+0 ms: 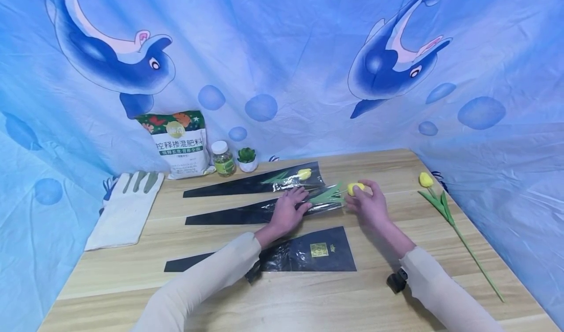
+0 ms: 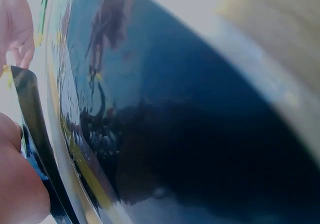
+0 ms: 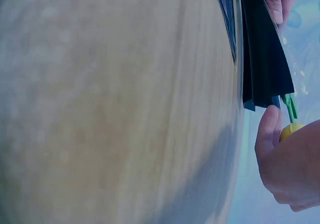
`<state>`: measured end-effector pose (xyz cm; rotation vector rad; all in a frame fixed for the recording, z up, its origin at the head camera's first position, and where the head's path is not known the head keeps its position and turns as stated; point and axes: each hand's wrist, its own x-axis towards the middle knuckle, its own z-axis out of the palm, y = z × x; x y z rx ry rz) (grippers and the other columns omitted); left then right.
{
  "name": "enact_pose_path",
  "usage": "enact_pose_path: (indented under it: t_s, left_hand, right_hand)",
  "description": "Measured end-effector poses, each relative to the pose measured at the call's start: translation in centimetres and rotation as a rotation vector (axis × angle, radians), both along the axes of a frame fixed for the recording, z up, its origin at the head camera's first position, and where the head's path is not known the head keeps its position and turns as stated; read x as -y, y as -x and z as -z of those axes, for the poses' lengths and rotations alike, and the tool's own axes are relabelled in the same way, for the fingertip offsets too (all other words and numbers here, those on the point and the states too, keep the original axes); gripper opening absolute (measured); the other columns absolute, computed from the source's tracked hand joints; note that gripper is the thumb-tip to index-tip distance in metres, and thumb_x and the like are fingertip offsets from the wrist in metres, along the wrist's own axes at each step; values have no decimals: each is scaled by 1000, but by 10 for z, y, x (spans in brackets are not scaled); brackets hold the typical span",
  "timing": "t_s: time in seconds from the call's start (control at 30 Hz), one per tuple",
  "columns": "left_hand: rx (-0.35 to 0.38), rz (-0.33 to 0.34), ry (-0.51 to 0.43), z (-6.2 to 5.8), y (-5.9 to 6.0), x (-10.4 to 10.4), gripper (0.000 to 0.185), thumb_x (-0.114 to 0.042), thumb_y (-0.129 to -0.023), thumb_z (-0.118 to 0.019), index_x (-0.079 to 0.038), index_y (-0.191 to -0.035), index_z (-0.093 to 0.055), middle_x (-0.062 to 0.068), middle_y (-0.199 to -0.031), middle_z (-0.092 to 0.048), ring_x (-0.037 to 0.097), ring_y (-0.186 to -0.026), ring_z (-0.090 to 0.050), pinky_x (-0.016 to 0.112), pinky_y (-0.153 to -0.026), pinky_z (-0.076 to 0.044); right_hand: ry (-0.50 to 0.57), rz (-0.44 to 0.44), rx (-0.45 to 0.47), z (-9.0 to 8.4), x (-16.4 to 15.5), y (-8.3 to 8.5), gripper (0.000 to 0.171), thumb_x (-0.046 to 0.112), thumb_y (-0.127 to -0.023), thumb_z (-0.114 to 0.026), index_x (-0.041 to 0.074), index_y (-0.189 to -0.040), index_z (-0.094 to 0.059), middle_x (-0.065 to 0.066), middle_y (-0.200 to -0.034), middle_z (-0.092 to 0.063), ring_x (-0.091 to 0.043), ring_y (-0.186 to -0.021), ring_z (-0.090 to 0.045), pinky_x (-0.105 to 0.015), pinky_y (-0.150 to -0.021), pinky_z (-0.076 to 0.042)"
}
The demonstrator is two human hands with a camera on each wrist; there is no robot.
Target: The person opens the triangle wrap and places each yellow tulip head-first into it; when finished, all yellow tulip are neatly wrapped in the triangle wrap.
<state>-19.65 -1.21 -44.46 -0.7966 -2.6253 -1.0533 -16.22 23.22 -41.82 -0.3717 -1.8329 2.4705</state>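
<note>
Yellow plastic petals show between the fingers of the right hand (image 1: pixel 367 205), which curls around the head of an artificial yellow tulip with green leaves (image 1: pixel 356 188); its stem and leaves run left into the mouth of a long, tapering black-and-clear cellophane flower sleeve (image 1: pixel 246 213) lying flat on the light wooden desk (image 1: pixel 308 297). The left hand (image 1: pixel 288 209) lies on the sleeve's wide end, fingers fairly straight and pressing the film down near the opening. The two hands are close together but not touching.

The tulip looks light and fairly stiff in the stem, with leaves that could snag on the film edge; I judge the head or the stem just below it the safest place to hold. The sleeve seems thin, glossy, slippery and easily crumpled, so it likely needs flat pressure near its mouth rather than a pinch.

A second sleeve holding a yellow tulip (image 1: pixel 255 182) lies just behind, nearly parallel, so there is little room that way. An empty black sleeve with a gold emblem (image 1: pixel 308 254) lies nearer the person, partly under the left forearm. To the right, a loose yellow tulip with a long green stem (image 1: pixel 445 209) lies near the desk's right edge, with open wood between it and the right hand. Well to the left are white work gloves (image 1: pixel 125 207), overhanging the left edge, a fertiliser bag (image 1: pixel 180 143), a small jar (image 1: pixel 222 158) and a tiny potted plant (image 1: pixel 247 159) by the blue dolphin-print cloth (image 1: pixel 282 53).
</note>
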Motion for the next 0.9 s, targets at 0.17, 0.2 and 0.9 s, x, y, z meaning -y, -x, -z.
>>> enact_pose_path:
  t_s: [0.17,0.2,0.9]
  left_hand:
    - [-8,3,-1,0,0,0,41,-21,-93,-72,1,-128,-66,18,-136,-58,38,-131,-50,56,-113,-31]
    - [-10,3,-2,0,0,0,41,-21,-93,-72,1,-128,-66,18,-136,-58,38,-131,-50,56,-113,-31]
    - [-51,20,6,-1,1,0,42,-22,-93,-72,2,-127,-66,19,-135,-59,41,-129,-51,58,-111,-34]
  right_hand:
    - [-145,-37,11,-2,-1,0,50,12,-106,-48,-1,-152,-30,-33,-129,-55,-24,-96,-71,-41,-87,-57]
    - [-173,-47,16,-2,-1,0,49,11,-107,-45,-1,-152,-30,-34,-132,-53,-24,-97,-71,-41,-88,-56]
    - [-376,-66,0,-4,-2,-1,43,8,-102,-57,-3,-142,-47,-29,-120,-61,-18,-87,-71,-36,-84,-58]
